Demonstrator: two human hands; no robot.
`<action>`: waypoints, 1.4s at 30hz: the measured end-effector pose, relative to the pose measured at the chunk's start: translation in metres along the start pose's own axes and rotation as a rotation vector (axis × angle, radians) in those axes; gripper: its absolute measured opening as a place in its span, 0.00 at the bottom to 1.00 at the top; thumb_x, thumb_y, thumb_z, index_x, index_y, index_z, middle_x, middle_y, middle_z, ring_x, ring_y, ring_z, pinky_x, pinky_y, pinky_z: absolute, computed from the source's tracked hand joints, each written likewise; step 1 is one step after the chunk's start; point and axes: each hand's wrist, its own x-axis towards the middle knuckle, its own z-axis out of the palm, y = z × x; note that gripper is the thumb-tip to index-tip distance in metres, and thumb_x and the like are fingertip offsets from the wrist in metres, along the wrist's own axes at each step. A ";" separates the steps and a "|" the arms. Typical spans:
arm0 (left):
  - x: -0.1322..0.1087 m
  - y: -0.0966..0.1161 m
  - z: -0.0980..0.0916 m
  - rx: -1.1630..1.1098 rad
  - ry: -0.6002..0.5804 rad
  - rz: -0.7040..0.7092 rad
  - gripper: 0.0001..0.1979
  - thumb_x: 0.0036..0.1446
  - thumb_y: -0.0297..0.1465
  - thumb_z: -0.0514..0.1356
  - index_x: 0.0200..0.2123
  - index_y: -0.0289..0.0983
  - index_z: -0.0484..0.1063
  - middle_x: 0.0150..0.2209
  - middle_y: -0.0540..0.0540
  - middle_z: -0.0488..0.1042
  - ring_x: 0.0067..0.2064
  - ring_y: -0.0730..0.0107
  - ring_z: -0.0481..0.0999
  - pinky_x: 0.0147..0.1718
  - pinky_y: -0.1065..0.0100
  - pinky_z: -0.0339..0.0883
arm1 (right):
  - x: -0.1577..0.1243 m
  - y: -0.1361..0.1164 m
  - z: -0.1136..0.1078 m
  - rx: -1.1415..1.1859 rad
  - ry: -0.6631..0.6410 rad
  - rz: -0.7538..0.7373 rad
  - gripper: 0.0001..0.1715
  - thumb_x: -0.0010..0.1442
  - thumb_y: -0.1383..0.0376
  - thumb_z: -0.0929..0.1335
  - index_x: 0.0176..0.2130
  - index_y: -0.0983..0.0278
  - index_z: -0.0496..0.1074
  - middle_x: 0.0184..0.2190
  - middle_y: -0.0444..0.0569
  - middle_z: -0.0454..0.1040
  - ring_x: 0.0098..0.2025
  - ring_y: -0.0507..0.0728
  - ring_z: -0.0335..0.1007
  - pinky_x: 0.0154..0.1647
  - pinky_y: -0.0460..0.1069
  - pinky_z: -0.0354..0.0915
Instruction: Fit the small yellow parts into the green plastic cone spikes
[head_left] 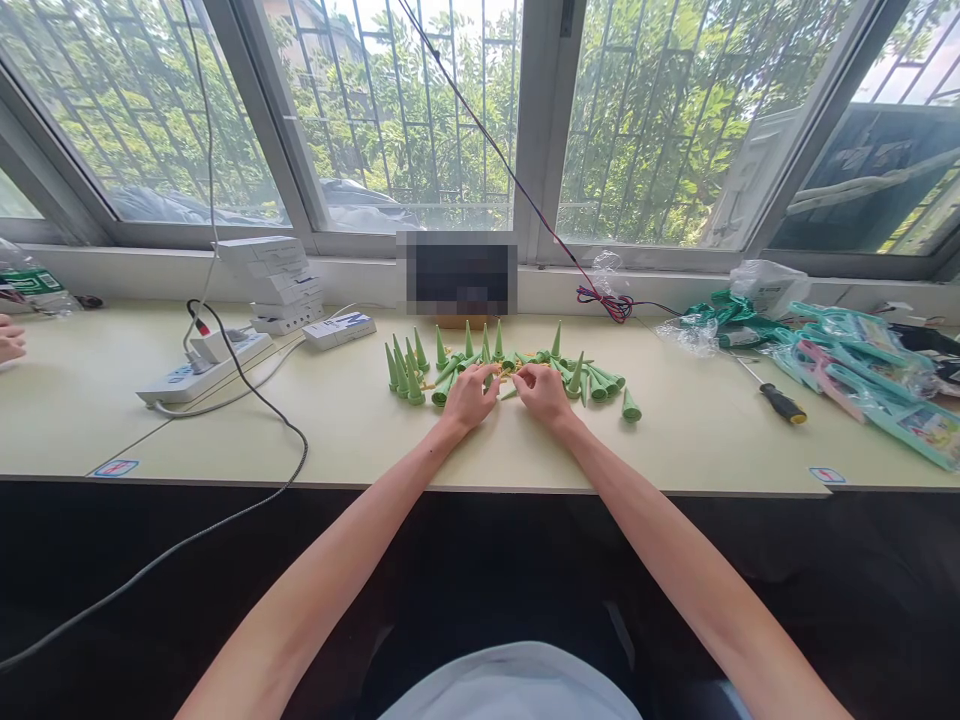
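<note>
The left hand [471,397] and the right hand [541,393] faced each other with a narrow gap between them, fingers curled and drawn in close. Whether either pinched something could not be told; the fingertips were too small and partly covered. The relation that seemed to matter most was in that gap: a green lying cone [510,394] showed on the near side of it, closer to the right hand, its long axis apparently running crosswise between the hands, its wider part hidden.

Small yellow pieces [504,371] lay scattered just beyond the fingers, irregular and crumb-like (too fine to make out one by one). More green cones surrounded the grip: a cluster of upright cones [405,376] to its left, points up; a pile of lying cones [600,384] to its right, some turning round open ends toward the near edge; and a separate cone [631,407] farther right, apart from the rest. All looked smooth, matte and hollow, probably moulded plastic. The pale table [517,455] beneath was flat and smooth, and well right of the grip lay a screwdriver [782,403] with a ribbed-looking, dark handle.
</note>
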 end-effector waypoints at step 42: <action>0.000 -0.001 0.001 -0.022 0.006 0.017 0.14 0.63 0.36 0.55 0.47 0.38 0.75 0.41 0.42 0.75 0.34 0.65 0.74 0.36 0.64 0.67 | -0.001 0.000 0.000 -0.030 -0.073 -0.006 0.13 0.58 0.62 0.65 0.27 0.65 0.73 0.20 0.45 0.70 0.23 0.52 0.61 0.30 0.48 0.57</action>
